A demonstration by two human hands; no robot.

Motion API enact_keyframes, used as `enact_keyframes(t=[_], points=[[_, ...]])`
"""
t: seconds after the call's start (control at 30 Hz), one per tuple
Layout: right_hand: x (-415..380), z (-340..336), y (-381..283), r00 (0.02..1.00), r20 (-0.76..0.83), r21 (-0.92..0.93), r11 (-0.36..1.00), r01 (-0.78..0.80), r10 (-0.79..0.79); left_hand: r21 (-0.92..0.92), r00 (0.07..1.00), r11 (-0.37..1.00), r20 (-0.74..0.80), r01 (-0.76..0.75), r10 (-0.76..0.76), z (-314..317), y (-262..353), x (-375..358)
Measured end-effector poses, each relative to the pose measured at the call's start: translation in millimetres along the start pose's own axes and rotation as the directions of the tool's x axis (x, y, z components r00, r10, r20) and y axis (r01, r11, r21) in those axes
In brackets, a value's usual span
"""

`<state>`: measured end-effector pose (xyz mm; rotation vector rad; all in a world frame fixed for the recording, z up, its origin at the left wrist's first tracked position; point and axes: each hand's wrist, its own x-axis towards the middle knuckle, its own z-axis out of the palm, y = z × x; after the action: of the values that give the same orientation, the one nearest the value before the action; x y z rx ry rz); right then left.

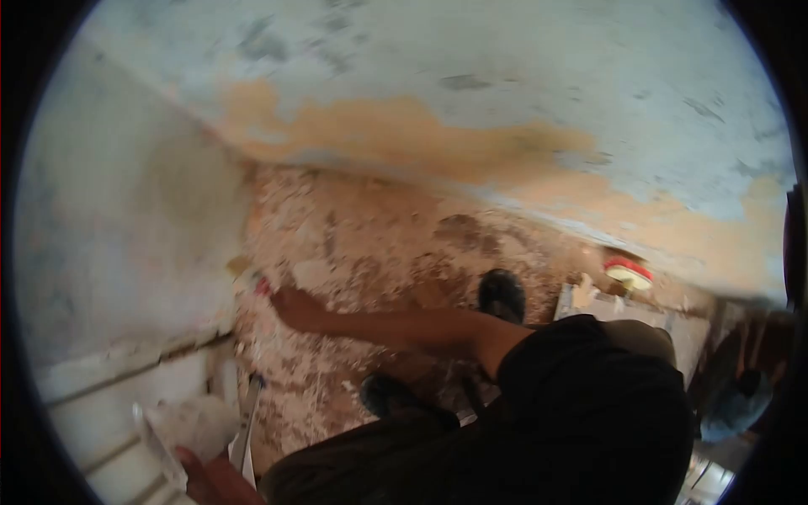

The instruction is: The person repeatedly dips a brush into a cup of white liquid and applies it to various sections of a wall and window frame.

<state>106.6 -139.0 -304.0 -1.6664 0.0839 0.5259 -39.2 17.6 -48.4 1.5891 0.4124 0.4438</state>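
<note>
My right hand (296,309), at the end of the outstretched arm, is closed round the red handle of a small tool (263,286). The tool's pale, blurred end points toward the left wall (151,210), near the corner at floor level; whether it touches cannot be made out. At the bottom left, my left hand (198,478) grips the rim of a whitish, stained bucket (195,427), which is tilted. Part of that hand is hidden behind the bucket.
Peeling orange and pale blue paint covers the long wall (505,109). Dark shoes (502,296) stand on the flaked reddish floor (337,227). A red-edged float (629,272) lies near the wall at right. A metal bar (247,421) is beside the bucket, by white boards (101,421).
</note>
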Motion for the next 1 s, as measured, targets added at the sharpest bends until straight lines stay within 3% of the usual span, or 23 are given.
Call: enact_keyframes(t=[0.1, 0.23, 0.47, 0.57, 0.6, 0.7, 0.73, 0.8, 0.83, 0.9, 1.0], points=[[-2, 0, 5, 0.996, -0.091, -0.016, 1.000, 0.011, -0.012, 0.020, 0.998, 0.998, 0.008, -0.061, 0.061, 50, 30, -20], [-8, -11, -9, 0.999, -0.005, -0.050, 0.998, -0.033, 0.033, 0.074, 0.992, 0.996, -0.107, -0.055, 0.063, 69, 40, -27], [-10, -9, -9, 0.998, 0.055, -0.075, 0.997, 0.018, -0.014, 0.024, 0.993, 0.998, -0.106, -0.050, 0.052, 72, 42, -27], [-10, -10, -19, 0.959, 0.278, -0.114, 0.993, -0.014, 0.046, 0.037, 0.992, 0.998, -0.111, -0.055, 0.058, 68, 41, -27], [-3, 0, -11, 0.956, 0.289, -0.139, 0.986, 0.093, -0.049, 0.044, 0.992, 0.997, -0.112, -0.061, 0.066, 66, 40, -26], [17, 23, -22, 0.901, 0.434, -0.145, 0.987, 0.065, 0.005, 0.057, 0.993, 0.996, -0.099, -0.065, 0.070, 69, 43, -26], [27, 24, -31, 0.841, 0.537, -0.121, 0.993, 0.003, 0.063, -0.025, 0.984, 0.999, -0.175, -0.046, 0.041, 78, 48, -28], [68, 32, -41, 0.835, 0.534, -0.348, 0.935, 0.072, 0.134, -0.035, 0.981, 0.998, -0.187, -0.053, 0.045, 79, 50, -28], [84, 20, -47, 0.863, 0.504, -0.214, 0.973, 0.087, 0.034, -0.039, 0.980, 0.998, -0.192, -0.051, 0.043, 76, 50, -29], [115, -18, -72, 0.831, 0.525, -0.169, 0.979, -0.112, 0.186, 0.055, 0.981, 0.996, -0.178, -0.068, 0.076, 63, 48, -32], [112, -74, -111, 0.886, 0.405, -0.026, 0.972, -0.235, 0.225, 0.084, 0.965, 0.994, -0.245, -0.076, 0.094, 58, 48, -36]])
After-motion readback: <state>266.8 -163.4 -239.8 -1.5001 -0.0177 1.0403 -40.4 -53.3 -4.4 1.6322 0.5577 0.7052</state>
